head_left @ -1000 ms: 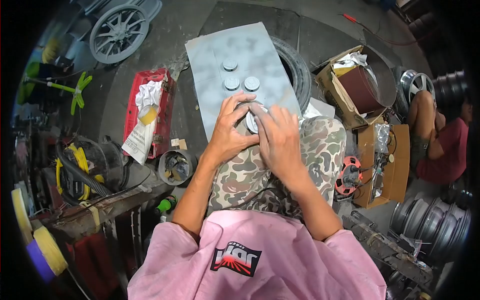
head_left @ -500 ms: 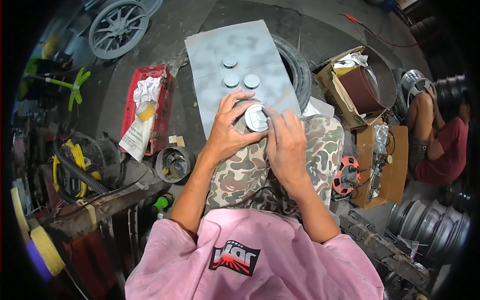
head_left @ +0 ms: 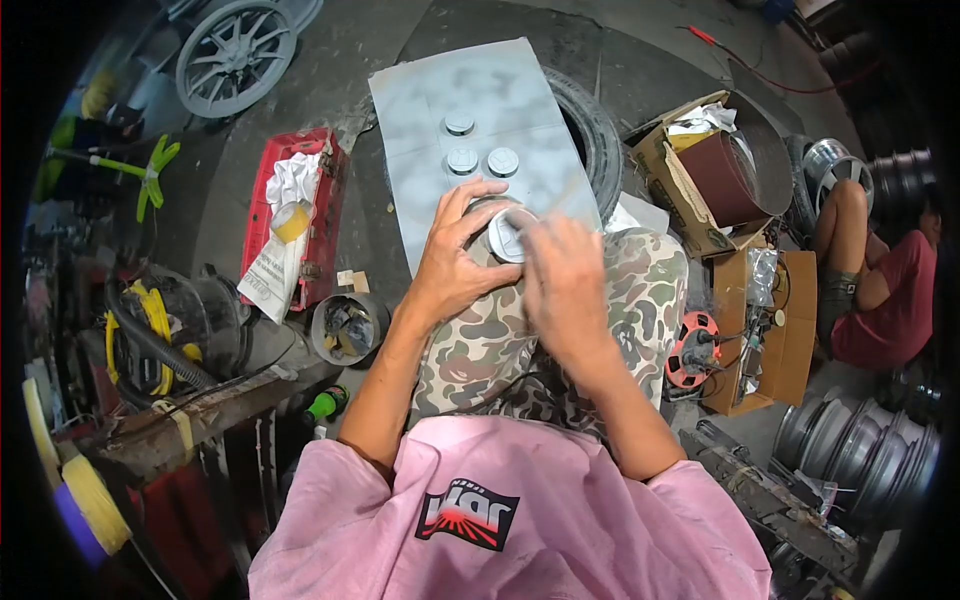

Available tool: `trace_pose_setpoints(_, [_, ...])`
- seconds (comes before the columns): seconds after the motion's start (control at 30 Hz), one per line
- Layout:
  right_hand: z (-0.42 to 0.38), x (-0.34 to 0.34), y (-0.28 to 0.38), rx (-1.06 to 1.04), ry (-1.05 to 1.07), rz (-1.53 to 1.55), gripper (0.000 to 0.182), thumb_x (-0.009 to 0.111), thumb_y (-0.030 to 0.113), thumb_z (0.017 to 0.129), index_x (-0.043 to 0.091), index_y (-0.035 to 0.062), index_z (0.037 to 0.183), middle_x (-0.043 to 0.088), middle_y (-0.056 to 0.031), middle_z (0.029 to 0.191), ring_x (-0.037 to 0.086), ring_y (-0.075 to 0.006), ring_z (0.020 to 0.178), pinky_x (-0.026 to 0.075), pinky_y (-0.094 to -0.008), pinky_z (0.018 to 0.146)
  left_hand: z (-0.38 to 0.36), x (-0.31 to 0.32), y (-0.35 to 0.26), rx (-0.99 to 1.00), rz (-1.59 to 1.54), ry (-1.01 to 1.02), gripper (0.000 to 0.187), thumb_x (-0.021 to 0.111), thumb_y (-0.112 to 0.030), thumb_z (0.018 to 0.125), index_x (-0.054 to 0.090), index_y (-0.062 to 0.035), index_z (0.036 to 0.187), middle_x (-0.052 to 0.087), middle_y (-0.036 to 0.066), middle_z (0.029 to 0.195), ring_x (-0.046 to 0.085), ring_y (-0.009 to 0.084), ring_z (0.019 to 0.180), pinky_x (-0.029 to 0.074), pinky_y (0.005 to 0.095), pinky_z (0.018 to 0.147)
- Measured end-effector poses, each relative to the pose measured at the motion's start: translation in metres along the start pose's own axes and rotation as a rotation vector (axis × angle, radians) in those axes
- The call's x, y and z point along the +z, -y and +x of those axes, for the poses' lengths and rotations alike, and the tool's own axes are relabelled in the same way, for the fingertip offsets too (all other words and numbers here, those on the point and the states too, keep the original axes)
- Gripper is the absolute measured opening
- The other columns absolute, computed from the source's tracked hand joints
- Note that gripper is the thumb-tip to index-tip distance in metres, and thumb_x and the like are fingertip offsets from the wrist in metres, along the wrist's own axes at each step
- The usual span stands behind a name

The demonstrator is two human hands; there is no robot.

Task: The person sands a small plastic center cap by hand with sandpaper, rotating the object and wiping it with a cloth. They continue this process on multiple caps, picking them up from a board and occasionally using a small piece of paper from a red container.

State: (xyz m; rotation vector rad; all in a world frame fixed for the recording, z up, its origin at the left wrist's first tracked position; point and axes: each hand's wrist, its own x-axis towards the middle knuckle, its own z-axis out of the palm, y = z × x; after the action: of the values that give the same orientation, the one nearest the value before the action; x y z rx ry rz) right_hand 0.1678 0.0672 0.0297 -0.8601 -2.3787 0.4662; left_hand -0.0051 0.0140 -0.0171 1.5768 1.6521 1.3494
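Note:
My left hand (head_left: pixel 462 255) curls around the rim of a round grey wheel centre cap (head_left: pixel 508 240), holding it above my camouflage-clad lap with its raised emblem face up. Over the cap's right side is my right hand (head_left: pixel 567 285), its fingers smeared by motion. Whether those fingers hold anything is not visible. Three similar caps, an upper one (head_left: pixel 459 124), a left one (head_left: pixel 462 160) and a right one (head_left: pixel 502 161), lie on a grey-sprayed board (head_left: pixel 420 100) just beyond my hands.
Under the board's right side is a tire (head_left: pixel 598 150). To the left stand a red toolbox (head_left: pixel 330 190) and a round tin (head_left: pixel 375 320). Cardboard boxes (head_left: pixel 790 330) and a cable reel (head_left: pixel 690 350) sit to the right. Another person (head_left: pixel 895 310) sits at far right near wheels.
My right hand has shifted slightly left across the cap's face and is now blurred. The left hand and its cap stay nearly in place. The other person's arm has moved lower.

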Motion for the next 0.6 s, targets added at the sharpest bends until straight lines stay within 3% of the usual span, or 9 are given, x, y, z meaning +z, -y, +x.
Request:
trace_pose_setpoints(0.1, [0.002, 0.002, -0.004, 0.062, 0.029, -0.049, 0.043, 0.065, 0.003, 0.092, 0.068, 0.0024, 0.135, 0.063, -0.0125, 0.110, 0.060, -0.0316, 0.103, 0.043, -0.0459, 0.086, 0.000, 0.001, 0.001, -0.005, 0.038, 0.012, 0.068, 0.094, -0.006, 0.068, 0.076, -0.0062, 0.133, 0.062, 0.010, 0.152, 0.044, 0.0342, 0.156, 0.043, 0.0459, 0.124])
trace_pose_setpoints(0.17, [0.005, 0.011, 0.005, -0.113, -0.032, 0.012, 0.040, 0.064, 0.002, 0.094, 0.069, 0.0029, 0.134, 0.062, -0.0130, 0.106, 0.061, -0.0320, 0.101, 0.043, -0.0464, 0.084, 0.001, 0.000, 0.005, 0.004, 0.000, 0.026, 0.070, 0.096, -0.009, 0.067, 0.076, -0.0075, 0.134, 0.062, 0.010, 0.152, 0.045, 0.0339, 0.155, 0.043, 0.0465, 0.125])
trace_pose_setpoints(0.3, [0.000, 0.001, -0.014, -0.055, -0.006, 0.044, 0.043, 0.066, 0.001, 0.094, 0.069, 0.0018, 0.137, 0.062, -0.0126, 0.103, 0.060, -0.0324, 0.097, 0.043, -0.0459, 0.083, 0.000, -0.001, 0.000, 0.005, 0.046, 0.008, 0.070, 0.098, -0.012, 0.066, 0.077, -0.0082, 0.133, 0.063, 0.010, 0.151, 0.046, 0.0343, 0.154, 0.041, 0.0481, 0.125])
trace_pose_setpoints(0.37, [-0.021, -0.001, -0.019, 0.016, -0.030, 0.013, 0.047, 0.068, 0.000, 0.094, 0.068, 0.0004, 0.140, 0.061, -0.0122, 0.099, 0.060, -0.0320, 0.093, 0.042, -0.0449, 0.082, 0.000, -0.001, -0.004, 0.015, 0.054, -0.003, 0.063, 0.097, -0.019, 0.070, 0.077, -0.0082, 0.128, 0.063, 0.010, 0.149, 0.050, 0.0368, 0.146, 0.040, 0.0501, 0.124])
trace_pose_setpoints(0.6, [-0.026, 0.004, -0.013, -0.031, -0.064, 0.020, 0.052, 0.070, 0.000, 0.091, 0.068, 0.0021, 0.143, 0.056, -0.0105, 0.093, 0.057, -0.0306, 0.088, 0.040, -0.0440, 0.080, 0.000, 0.001, -0.001, 0.028, 0.052, 0.002, 0.065, 0.098, -0.018, 0.067, 0.077, -0.0078, 0.128, 0.063, 0.010, 0.149, 0.049, 0.0362, 0.146, 0.040, 0.0503, 0.124])
